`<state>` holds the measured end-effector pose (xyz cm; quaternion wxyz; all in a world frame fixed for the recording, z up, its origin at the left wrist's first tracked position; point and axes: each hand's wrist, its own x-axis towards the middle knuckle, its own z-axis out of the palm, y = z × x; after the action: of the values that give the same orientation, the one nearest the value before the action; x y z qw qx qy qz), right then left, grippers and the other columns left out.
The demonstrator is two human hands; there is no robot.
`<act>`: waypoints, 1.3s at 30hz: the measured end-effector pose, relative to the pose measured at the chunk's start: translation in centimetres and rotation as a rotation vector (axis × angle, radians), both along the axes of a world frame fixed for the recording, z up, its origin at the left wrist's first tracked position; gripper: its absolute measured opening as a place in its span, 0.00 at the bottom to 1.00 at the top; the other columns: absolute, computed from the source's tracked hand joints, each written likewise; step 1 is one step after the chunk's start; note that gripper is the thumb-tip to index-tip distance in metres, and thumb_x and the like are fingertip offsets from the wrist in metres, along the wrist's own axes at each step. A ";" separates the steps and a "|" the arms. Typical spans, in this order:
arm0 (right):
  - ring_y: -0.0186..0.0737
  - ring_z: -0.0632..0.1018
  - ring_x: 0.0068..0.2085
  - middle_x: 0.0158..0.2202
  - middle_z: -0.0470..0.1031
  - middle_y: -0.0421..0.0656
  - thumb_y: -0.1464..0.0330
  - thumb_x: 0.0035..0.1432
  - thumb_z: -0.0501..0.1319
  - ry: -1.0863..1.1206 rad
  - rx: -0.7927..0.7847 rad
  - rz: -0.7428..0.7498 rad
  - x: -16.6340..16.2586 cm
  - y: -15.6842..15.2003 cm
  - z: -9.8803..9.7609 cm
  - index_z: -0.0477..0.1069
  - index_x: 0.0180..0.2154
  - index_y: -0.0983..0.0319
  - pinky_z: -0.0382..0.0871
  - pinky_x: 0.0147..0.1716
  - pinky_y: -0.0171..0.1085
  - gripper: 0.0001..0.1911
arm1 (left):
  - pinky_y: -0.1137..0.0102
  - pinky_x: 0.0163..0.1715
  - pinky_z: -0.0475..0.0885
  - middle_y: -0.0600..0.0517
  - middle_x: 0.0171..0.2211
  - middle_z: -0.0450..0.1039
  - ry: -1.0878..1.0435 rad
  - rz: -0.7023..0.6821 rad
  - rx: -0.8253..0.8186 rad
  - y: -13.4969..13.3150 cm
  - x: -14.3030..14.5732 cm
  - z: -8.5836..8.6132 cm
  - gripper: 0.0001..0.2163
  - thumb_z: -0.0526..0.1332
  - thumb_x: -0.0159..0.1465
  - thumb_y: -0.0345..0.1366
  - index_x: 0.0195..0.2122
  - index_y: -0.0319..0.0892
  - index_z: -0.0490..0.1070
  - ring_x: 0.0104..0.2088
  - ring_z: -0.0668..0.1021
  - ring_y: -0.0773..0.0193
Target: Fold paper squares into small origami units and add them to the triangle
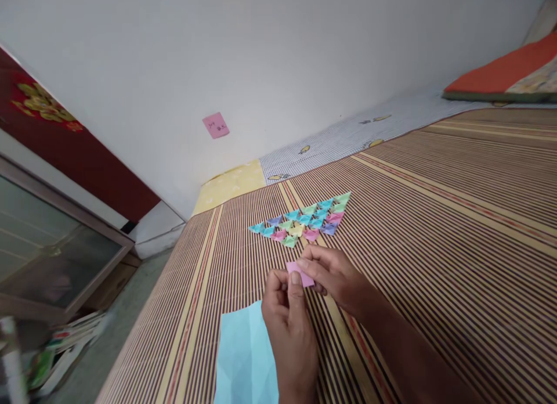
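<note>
Left hand and right hand: each grip pinched, thumb against fingers, on one small pink paper, held above the striped mat. Just beyond, on mat: multicoloured folded-paper pieces in close rows. Nearer, leftward: creased light-blue sheet, partly hidden by left hand. Wall behind: pink note.

- Mid-frame, on the mat: folded papers in rows.
- Lower centre, before these: small paper between left hand and right hand.
- Lower left of centre: sheet partly behind left hand.
- Above, on the wall: note.
</note>
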<state>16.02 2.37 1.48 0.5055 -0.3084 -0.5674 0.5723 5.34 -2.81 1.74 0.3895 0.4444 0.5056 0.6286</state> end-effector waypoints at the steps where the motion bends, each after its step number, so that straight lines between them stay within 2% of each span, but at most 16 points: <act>1: 0.33 0.62 0.25 0.23 0.59 0.34 0.60 0.65 0.58 -0.019 0.036 -0.015 0.0 0.0 0.1 0.63 0.27 0.60 0.57 0.25 0.35 0.16 | 0.75 0.24 0.61 0.58 0.23 0.60 0.023 0.013 0.006 0.1 -0.1 0.0 0.17 0.63 0.66 0.48 0.27 0.43 0.63 0.24 0.62 0.69; 3: 0.34 0.63 0.27 0.24 0.60 0.35 0.61 0.66 0.59 -0.082 0.119 -0.057 0.1 -0.2 0.2 0.63 0.26 0.60 0.58 0.27 0.35 0.16 | 0.75 0.25 0.62 0.58 0.23 0.60 0.013 0.013 -0.005 0.2 -0.3 -0.2 0.17 0.63 0.66 0.47 0.26 0.43 0.63 0.25 0.62 0.69; 9: 0.35 0.66 0.28 0.25 0.64 0.37 0.67 0.69 0.53 -0.330 0.369 -0.189 -0.1 -1.0 0.4 0.61 0.27 0.59 0.58 0.29 0.36 0.15 | 0.75 0.25 0.63 0.58 0.25 0.64 -0.237 -0.083 -0.081 0.8 -0.7 -0.7 0.16 0.63 0.66 0.48 0.29 0.43 0.65 0.26 0.64 0.69; 13: 0.34 0.64 0.25 0.22 0.61 0.35 0.66 0.67 0.55 -0.201 0.250 -0.208 -0.6 -0.8 0.2 0.60 0.25 0.59 0.57 0.25 0.35 0.16 | 0.74 0.26 0.62 0.57 0.24 0.61 -0.024 -0.011 -0.044 0.7 -0.3 -0.4 0.17 0.62 0.66 0.49 0.27 0.42 0.66 0.26 0.63 0.68; 18: 0.34 0.63 0.24 0.22 0.60 0.35 0.65 0.66 0.55 -0.088 0.136 -0.129 -0.4 -0.2 0.1 0.61 0.24 0.59 0.58 0.25 0.35 0.16 | 0.72 0.28 0.63 0.56 0.25 0.62 0.144 0.013 0.025 0.4 -0.2 0.0 0.16 0.59 0.69 0.47 0.27 0.43 0.66 0.27 0.64 0.66; 20: 0.34 0.64 0.25 0.22 0.61 0.35 0.67 0.66 0.56 -0.115 0.139 -0.076 0.0 -0.3 0.2 0.62 0.24 0.60 0.58 0.26 0.35 0.16 | 0.72 0.27 0.62 0.57 0.24 0.61 0.208 -0.028 0.009 0.3 -0.7 0.0 0.16 0.59 0.69 0.47 0.27 0.44 0.64 0.27 0.63 0.66; 23: 0.34 0.68 0.27 0.24 0.66 0.36 0.70 0.67 0.55 -0.213 0.202 -0.026 0.7 -0.5 0.4 0.64 0.26 0.60 0.60 0.28 0.35 0.15 | 0.72 0.27 0.60 0.57 0.25 0.58 0.245 -0.165 -0.051 0.2 -1.4 0.1 0.16 0.59 0.69 0.46 0.26 0.43 0.63 0.27 0.61 0.66; 26: 0.35 0.68 0.27 0.24 0.67 0.36 0.70 0.67 0.54 -0.332 0.308 -0.102 0.7 -0.8 0.7 0.63 0.26 0.60 0.59 0.28 0.36 0.15 | 0.73 0.27 0.60 0.57 0.25 0.58 0.174 -0.195 -0.089 0.2 -1.9 0.1 0.16 0.60 0.69 0.46 0.27 0.43 0.63 0.27 0.61 0.67; 28: 0.35 0.67 0.27 0.24 0.66 0.36 0.69 0.68 0.54 -0.335 0.310 -0.154 0.3 -0.9 0.7 0.63 0.26 0.60 0.59 0.28 0.36 0.15 | 0.74 0.26 0.60 0.58 0.23 0.59 0.124 -0.144 -0.093 0.4 -1.9 0.0 0.17 0.61 0.67 0.46 0.26 0.43 0.63 0.26 0.61 0.68; 31: 0.35 0.66 0.26 0.23 0.64 0.36 0.66 0.67 0.55 -0.206 0.202 -0.218 -0.4 -0.5 0.2 0.65 0.27 0.61 0.59 0.26 0.35 0.14 | 0.74 0.27 0.63 0.57 0.23 0.62 0.051 -0.044 -0.066 0.7 -1.4 0.1 0.17 0.63 0.66 0.47 0.26 0.42 0.65 0.25 0.65 0.68; 34: 0.33 0.63 0.24 0.21 0.61 0.35 0.63 0.65 0.57 -0.048 0.090 -0.280 -1.0 0.0 -0.6 0.66 0.27 0.61 0.58 0.24 0.34 0.14 | 0.73 0.32 0.69 0.54 0.29 0.70 0.022 0.047 -0.006 0.7 -0.5 0.1 0.11 0.67 0.63 0.43 0.34 0.42 0.70 0.30 0.73 0.66; 36: 0.33 0.64 0.24 0.22 0.63 0.35 0.61 0.63 0.59 0.046 0.003 -0.269 -1.4 0.2 -0.9 0.68 0.28 0.61 0.59 0.24 0.34 0.13 | 0.72 0.35 0.71 0.54 0.34 0.72 0.043 0.147 0.065 0.6 0.1 0.0 0.11 0.69 0.61 0.39 0.39 0.43 0.69 0.34 0.76 0.65; 39: 0.35 0.69 0.27 0.26 0.68 0.38 0.60 0.60 0.62 0.201 -0.149 -0.207 -1.8 0.2 -1.0 0.68 0.30 0.61 0.64 0.27 0.34 0.12 | 0.72 0.36 0.73 0.54 0.36 0.72 0.123 0.246 0.113 0.4 0.7 -0.5 0.10 0.68 0.62 0.37 0.39 0.44 0.68 0.35 0.77 0.66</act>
<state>14.17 2.58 0.46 0.5919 -0.3430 -0.4349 0.5856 6.00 -2.36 1.26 0.2521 0.4378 0.5432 0.6706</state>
